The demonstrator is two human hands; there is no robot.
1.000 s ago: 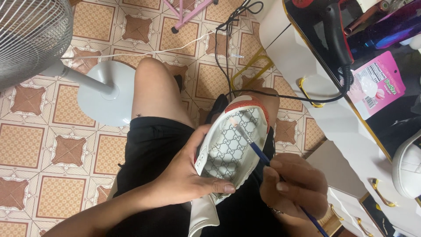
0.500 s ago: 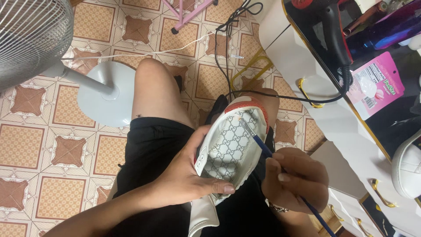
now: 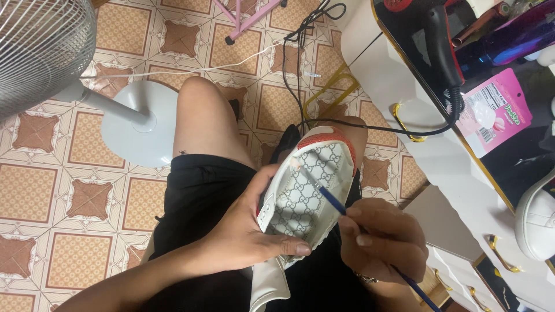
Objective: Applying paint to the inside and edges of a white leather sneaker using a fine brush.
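Note:
My left hand (image 3: pixel 248 237) grips a white sneaker (image 3: pixel 306 196) from its left side, thumb across the lower edge, over my lap in black shorts. The shoe's patterned grey panel faces up and a red patch shows at its far end. My right hand (image 3: pixel 384 240) holds a thin blue-handled paintbrush (image 3: pixel 332 202) like a pen. The brush tip rests on the upper left part of the patterned panel. The brush handle runs down past my right wrist to the lower right.
A standing fan (image 3: pixel 40 46) with a round white base (image 3: pixel 141 121) is on the tiled floor at left. At right is a white dresser (image 3: pixel 439 150) with gold handles, a black hair dryer (image 3: pixel 442 40), a pink packet (image 3: pixel 491 110) and another white shoe (image 3: pixel 537 216). Cables (image 3: pixel 295 63) trail across the floor.
The brush tip has moved left and up across the patterned panel. My right hand has shifted slightly lower. My left hand and the shoe stay in place.

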